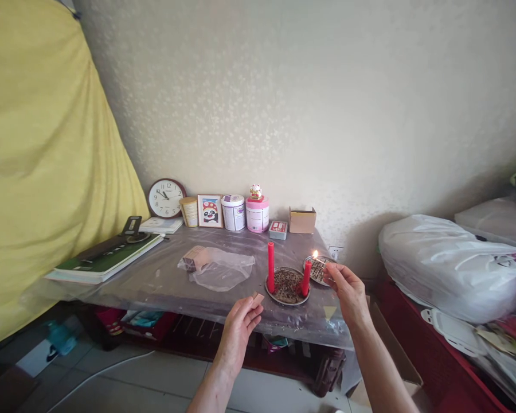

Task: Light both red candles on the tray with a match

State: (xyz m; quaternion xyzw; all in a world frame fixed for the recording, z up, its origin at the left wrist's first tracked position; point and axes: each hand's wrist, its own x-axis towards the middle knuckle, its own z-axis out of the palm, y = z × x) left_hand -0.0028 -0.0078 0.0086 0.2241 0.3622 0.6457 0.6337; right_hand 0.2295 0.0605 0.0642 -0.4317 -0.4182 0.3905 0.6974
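Between the thumb and fingers of my right hand is a burning match, its flame just above and to the right of the shorter red candle. That candle leans slightly, and its wick end shows no clear flame. A taller red candle stands upright at the left side of the same round metal plate, which holds dark grains. My left hand grips a small brown matchbox in front of the plate. Partly behind my right fingers lies a second round plate with grains.
On the covered table lie a clear plastic bag with a brown box, and a green book. A clock, tins, picture frame and open carton line the wall. White bags bulge at right.
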